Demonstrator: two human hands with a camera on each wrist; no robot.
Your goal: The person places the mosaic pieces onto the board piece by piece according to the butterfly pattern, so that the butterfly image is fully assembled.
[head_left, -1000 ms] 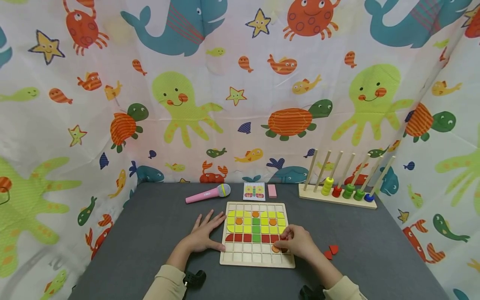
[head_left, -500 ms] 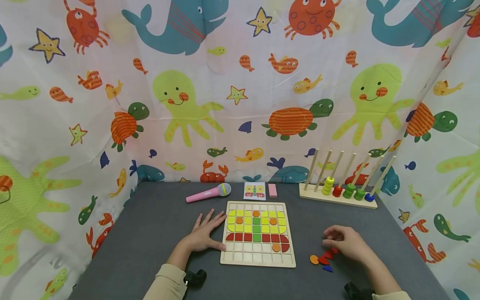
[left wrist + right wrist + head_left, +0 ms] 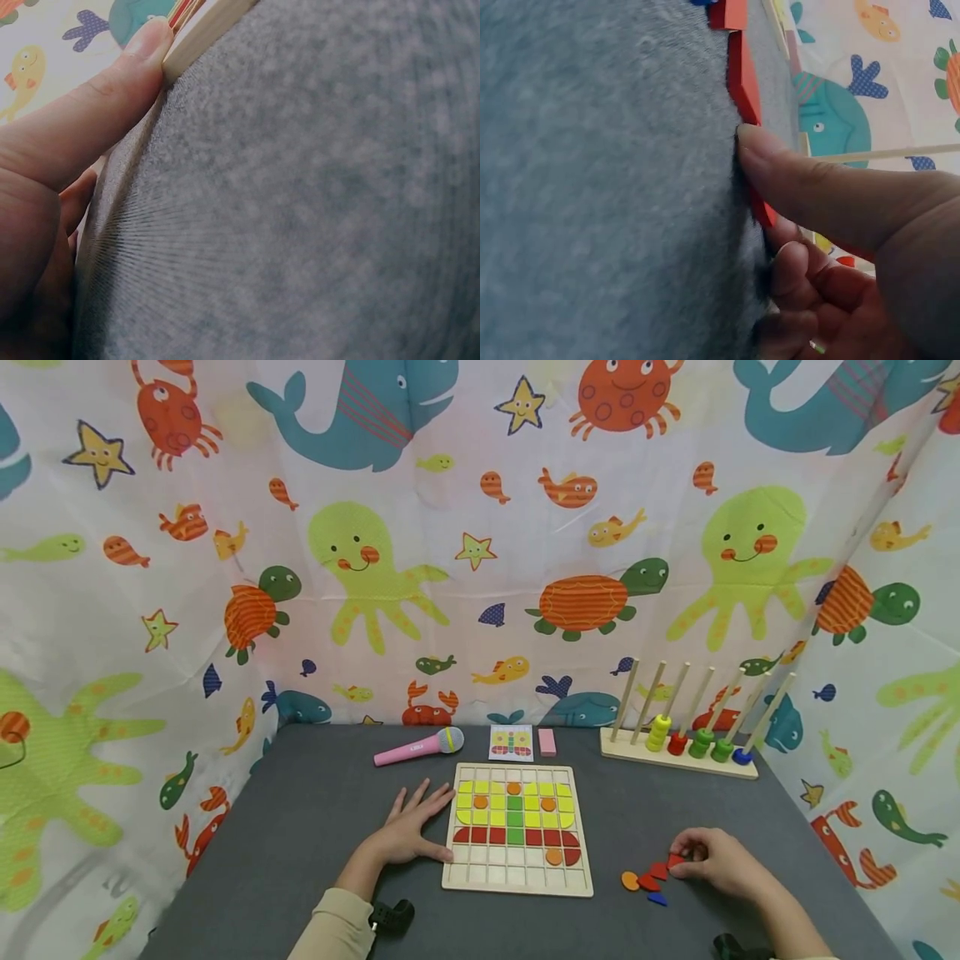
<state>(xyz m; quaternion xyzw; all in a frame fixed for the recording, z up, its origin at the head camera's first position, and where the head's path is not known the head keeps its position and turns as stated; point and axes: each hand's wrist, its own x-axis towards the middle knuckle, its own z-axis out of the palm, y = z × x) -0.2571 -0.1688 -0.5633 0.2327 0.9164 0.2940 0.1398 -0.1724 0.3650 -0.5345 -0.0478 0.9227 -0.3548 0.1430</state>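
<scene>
A wooden grid board (image 3: pixel 517 878) carries flat yellow, green, red and orange pieces in its cells. My left hand (image 3: pixel 408 833) lies spread at its left side; in the left wrist view the thumb (image 3: pixel 112 94) touches the wooden edge. Right of the board, my right hand (image 3: pixel 712 860) pinches a red piece (image 3: pixel 676 860) between thumb and fingers. The thumb (image 3: pixel 780 169) covers part of this red piece (image 3: pixel 763 210) in the right wrist view. Beside it lie more red pieces (image 3: pixel 648 882), an orange disc (image 3: pixel 629 881) and a blue piece (image 3: pixel 657 899).
Behind the board are a pink toy microphone (image 3: pixel 408 749), a pattern card (image 3: pixel 512 743) and a pink block (image 3: pixel 547 742). A wooden peg stand (image 3: pixel 678 760) with coloured rings is at the back right. A patterned cloth (image 3: pixel 480 610) encloses the dark table (image 3: pixel 300 827).
My right hand has left the board's lower right, where a dark red rounded piece now shows beside the orange disc, and moved right to the loose pieces. The left hand stays put.
</scene>
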